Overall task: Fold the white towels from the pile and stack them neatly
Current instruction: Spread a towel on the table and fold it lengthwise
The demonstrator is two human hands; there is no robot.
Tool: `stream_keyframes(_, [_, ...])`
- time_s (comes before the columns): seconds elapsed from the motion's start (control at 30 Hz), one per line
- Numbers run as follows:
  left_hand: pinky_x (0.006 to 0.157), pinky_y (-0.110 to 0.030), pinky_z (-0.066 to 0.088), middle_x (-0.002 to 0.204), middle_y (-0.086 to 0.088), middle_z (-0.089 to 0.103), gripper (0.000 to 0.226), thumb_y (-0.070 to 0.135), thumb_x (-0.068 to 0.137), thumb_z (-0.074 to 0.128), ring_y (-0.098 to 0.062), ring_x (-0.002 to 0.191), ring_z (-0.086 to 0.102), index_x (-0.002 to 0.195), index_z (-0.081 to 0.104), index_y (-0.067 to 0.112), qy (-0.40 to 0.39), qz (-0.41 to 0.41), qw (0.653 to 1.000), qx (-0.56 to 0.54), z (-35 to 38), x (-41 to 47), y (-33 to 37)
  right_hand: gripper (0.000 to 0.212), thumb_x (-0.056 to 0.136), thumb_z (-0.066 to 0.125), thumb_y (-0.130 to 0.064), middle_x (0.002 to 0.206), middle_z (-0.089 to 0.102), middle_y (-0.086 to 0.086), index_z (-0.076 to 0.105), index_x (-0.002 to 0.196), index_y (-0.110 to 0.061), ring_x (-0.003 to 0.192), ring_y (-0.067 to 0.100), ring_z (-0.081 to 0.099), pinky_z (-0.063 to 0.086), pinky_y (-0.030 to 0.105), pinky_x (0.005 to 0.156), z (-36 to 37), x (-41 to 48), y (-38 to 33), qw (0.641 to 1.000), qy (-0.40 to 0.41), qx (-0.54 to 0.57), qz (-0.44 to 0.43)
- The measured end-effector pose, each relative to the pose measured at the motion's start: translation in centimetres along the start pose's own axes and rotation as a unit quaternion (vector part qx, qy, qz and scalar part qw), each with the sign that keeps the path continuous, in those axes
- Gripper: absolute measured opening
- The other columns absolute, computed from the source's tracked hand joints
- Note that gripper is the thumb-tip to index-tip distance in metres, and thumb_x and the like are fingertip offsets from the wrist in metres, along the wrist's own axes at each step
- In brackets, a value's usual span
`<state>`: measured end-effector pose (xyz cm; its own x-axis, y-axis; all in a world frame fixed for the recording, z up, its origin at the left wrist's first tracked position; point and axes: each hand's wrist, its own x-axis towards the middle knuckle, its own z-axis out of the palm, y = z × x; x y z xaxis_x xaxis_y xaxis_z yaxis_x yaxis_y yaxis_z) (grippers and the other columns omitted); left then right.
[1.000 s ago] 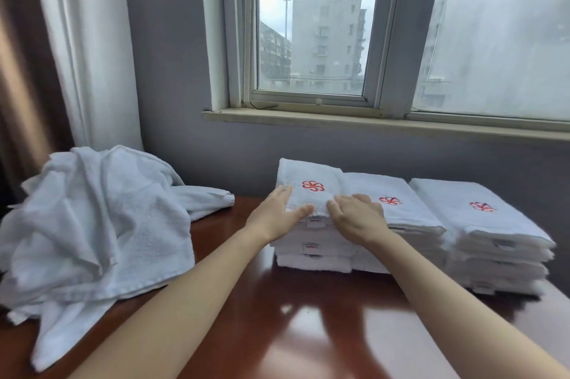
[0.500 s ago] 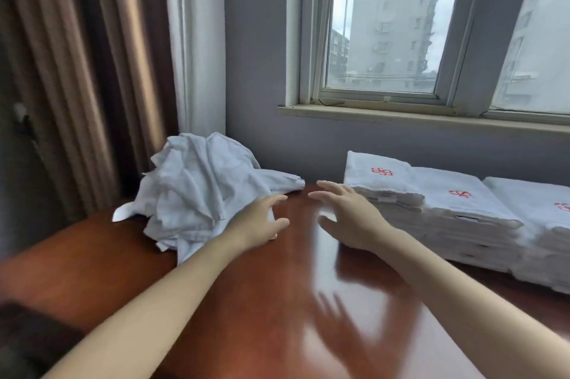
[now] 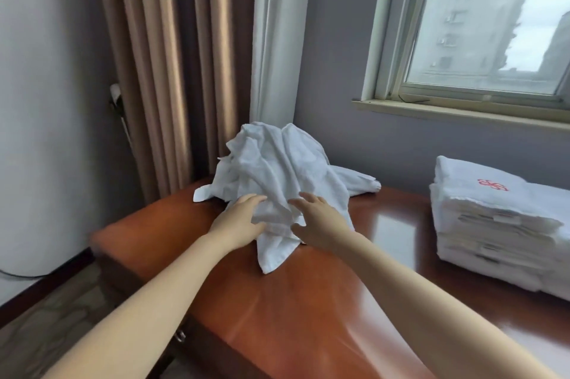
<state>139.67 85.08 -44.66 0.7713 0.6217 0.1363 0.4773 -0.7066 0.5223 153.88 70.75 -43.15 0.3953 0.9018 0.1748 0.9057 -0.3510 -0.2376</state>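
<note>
A crumpled pile of white towels (image 3: 277, 169) lies at the back left of the brown wooden table (image 3: 277, 310). My left hand (image 3: 239, 221) rests on the pile's near left side, fingers apart, touching the cloth. My right hand (image 3: 317, 221) reaches over the pile's near right side with its fingers spread; neither hand has closed on a towel. A stack of folded white towels (image 3: 493, 224) with a red flower mark on top stands at the right edge of the view, partly cut off.
Brown and white curtains (image 3: 191, 64) hang behind the pile. A window with a sill (image 3: 462, 110) sits in the grey wall at the right. The table's left edge drops to the floor (image 3: 46, 326). A drawer handle (image 3: 179, 336) shows under the table's front.
My hands left the folded stack and moved left across the table to the crumpled pile. The view swung left with them, so most of the stacks went out of frame.
</note>
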Motion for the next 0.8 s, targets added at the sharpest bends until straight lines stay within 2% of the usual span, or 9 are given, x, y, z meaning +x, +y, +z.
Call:
stream_keyframes(0.13, [0.095,-0.039,0.051,0.156,0.012,0.031,0.068,0.03,0.088,0.057,-0.019,0.123,0.053,0.149,0.028,0.04,0.008,0.008,1.0,-0.014,0.4,1.5,-0.7,0.063,0.092,0.058,-0.033,0.149,0.033,0.005,0.033,0.15,-0.029,0.131,0.024,0.042,0.046,0.037,0.096,1.8,2.6,0.1,0.998,0.002,0.049,0.05])
stream_keyframes(0.23, [0.096,-0.032,0.047,0.158,0.01,0.026,0.07,0.028,0.093,0.054,-0.018,0.132,0.045,0.152,0.02,0.042,0.014,0.005,1.0,-0.023,1.4,2.2,-1.4,0.058,0.09,0.059,-0.037,0.133,0.043,0.003,0.041,0.144,-0.029,0.124,0.022,0.044,0.046,0.035,0.087,3.0,4.0,0.1,0.995,0.025,0.063,0.069])
stream_keyframes(0.33, [0.09,-0.029,0.05,0.157,0.011,0.026,0.071,0.021,0.096,0.046,-0.015,0.126,0.048,0.151,0.013,0.048,0.03,0.005,0.998,-0.052,1.9,2.5,-1.7,0.028,0.086,0.059,-0.033,0.108,0.053,-0.001,0.059,0.113,-0.024,0.107,0.021,0.049,0.039,0.03,0.069,3.4,5.3,-0.2,0.994,0.04,0.05,0.089])
stream_keyframes(0.4, [0.086,-0.029,0.052,0.156,0.012,0.028,0.072,0.017,0.096,0.043,-0.013,0.121,0.051,0.15,0.011,0.052,0.038,0.008,0.997,-0.069,1.9,2.5,-1.8,0.009,0.083,0.054,-0.02,0.083,0.055,0.0,0.06,0.083,-0.014,0.085,0.022,0.054,0.036,0.029,0.056,3.3,5.9,-0.6,0.991,0.072,0.048,0.1])
stream_keyframes(0.5, [0.093,-0.033,0.051,0.155,0.013,0.03,0.067,0.014,0.099,0.041,-0.014,0.127,0.048,0.149,0.018,0.051,0.079,0.026,0.993,-0.078,1.5,2.3,-1.8,0.027,0.083,0.052,-0.017,0.064,0.045,0.0,0.041,0.059,-0.012,0.061,0.019,0.046,0.029,0.029,0.048,2.6,5.7,-0.9,0.984,0.126,0.097,0.077])
stream_keyframes(0.57, [0.101,-0.034,0.046,0.154,0.013,0.027,0.061,0.011,0.1,0.043,-0.01,0.136,0.038,0.149,0.029,0.044,0.152,0.07,0.983,-0.079,1.1,2.2,-1.2,0.031,0.085,0.053,-0.017,0.064,0.044,0.0,0.039,0.057,-0.013,0.06,0.016,0.043,0.029,0.033,0.05,1.4,5.0,-1.3,0.964,0.187,0.184,0.045])
stream_keyframes(0.63, [0.109,-0.035,0.04,0.155,0.006,0.025,0.056,0.008,0.1,0.047,-0.01,0.141,0.031,0.148,0.039,0.036,0.215,0.116,0.966,-0.084,0.4,2.4,-0.1,0.024,0.084,0.05,-0.014,0.064,0.048,0.003,0.048,0.062,-0.005,0.061,0.012,0.044,0.035,0.033,0.056,-0.3,3.9,-1.7,0.93,0.229,0.286,0.027])
stream_keyframes(0.73, [0.112,-0.035,0.036,0.158,0.001,0.025,0.046,0.015,0.101,0.05,-0.016,0.143,0.029,0.144,0.046,0.029,0.237,0.159,0.955,-0.083,-0.6,2.4,2.2,0.021,0.075,0.042,-0.018,0.059,0.044,-0.007,0.052,0.064,-0.004,0.055,0.003,0.04,0.033,0.016,0.054,-2.9,1.7,-2.2,0.89,0.244,0.386,0.007])
stream_keyframes(0.8, [0.111,-0.034,0.034,0.158,0.002,0.027,0.04,0.022,0.103,0.047,-0.015,0.143,0.03,0.142,0.049,0.028,0.219,0.179,0.954,-0.099,-1.0,2.0,4.1,0.022,0.071,0.039,-0.019,0.059,0.038,-0.002,0.045,0.062,0.001,0.057,0.009,0.036,0.029,0.023,0.053,-4.3,0.0,-2.0,0.878,0.24,0.414,-0.009])
